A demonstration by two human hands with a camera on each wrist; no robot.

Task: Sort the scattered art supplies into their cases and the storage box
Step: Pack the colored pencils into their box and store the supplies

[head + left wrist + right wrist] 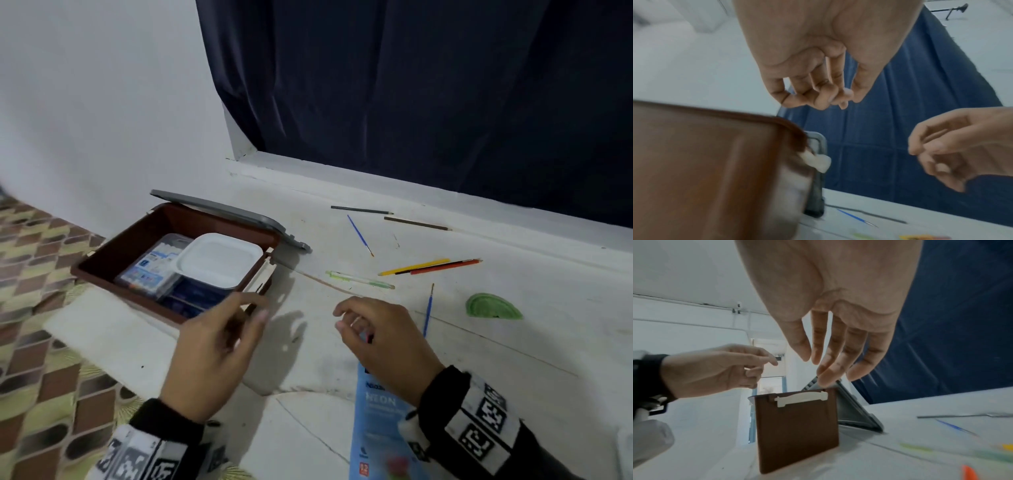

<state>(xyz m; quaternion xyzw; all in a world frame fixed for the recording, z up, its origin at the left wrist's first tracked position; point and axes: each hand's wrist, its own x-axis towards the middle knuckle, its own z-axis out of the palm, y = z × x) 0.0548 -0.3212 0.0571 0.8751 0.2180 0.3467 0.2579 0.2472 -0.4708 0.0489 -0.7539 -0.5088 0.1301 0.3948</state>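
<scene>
The brown storage box (132, 240) stands open with its grey lid (233, 212) tipped back. Inside lie a white tray (219, 260), a clear paint case (150, 267) and a dark blue case. My left hand (255, 308) hovers at the box's near right corner, fingers loosely curled and empty. My right hand (342, 318) hangs relaxed and empty over a blue pencil packet (380, 421). On the white surface lie two blue brushes (359, 234) (427, 311), a green pen (359, 280), yellow (414, 267) and red (445, 266) pencils, and two dark pencils (361, 210) (416, 223).
A green half-round piece (493, 306) lies at the right. A raised sill under a dark blue curtain (411, 102) bounds the far side. A patterned mat (34, 308) covers the floor at the left. The box's white latch (801, 399) faces my hands.
</scene>
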